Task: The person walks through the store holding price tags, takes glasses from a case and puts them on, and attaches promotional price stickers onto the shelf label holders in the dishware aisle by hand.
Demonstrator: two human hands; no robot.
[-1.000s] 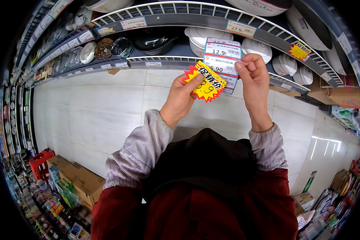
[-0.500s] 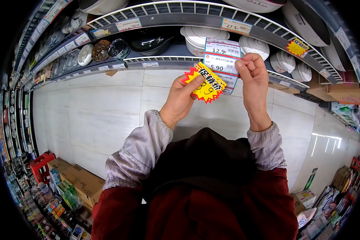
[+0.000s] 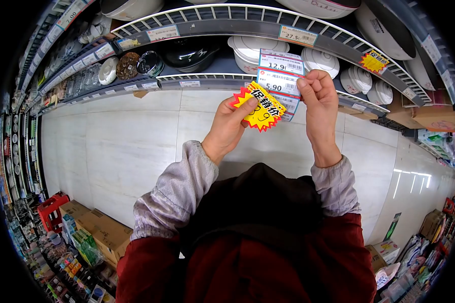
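My left hand (image 3: pixel 227 125) is closed on a stack of yellow, star-edged promotional price tags (image 3: pixel 264 109) with red borders and a handwritten number. Its thumb presses on their face. My right hand (image 3: pixel 318 103) pinches the right edge of a strip of price labels (image 3: pixel 279 76) between thumb and fingers. The strip has blue and red bands, barcodes and printed prices, among them 12.9 and 5.90. The yellow tags overlap the lower left part of the strip and hide some of it. Both hands are held up in front of the shelf.
A curved wire-fronted shelf (image 3: pixel 197 25) carries price labels and another yellow star tag (image 3: pixel 374 61). Beneath it stand white lidded pots (image 3: pixel 321 61) and a black glossy pot (image 3: pixel 189 54). Cardboard boxes (image 3: pixel 103 230) and a red crate (image 3: pixel 52 211) are at the lower left on the tiled floor.
Almost nothing differs. Both hands, the tags and the label strip sit very slightly lower in view, and the grips are the same.
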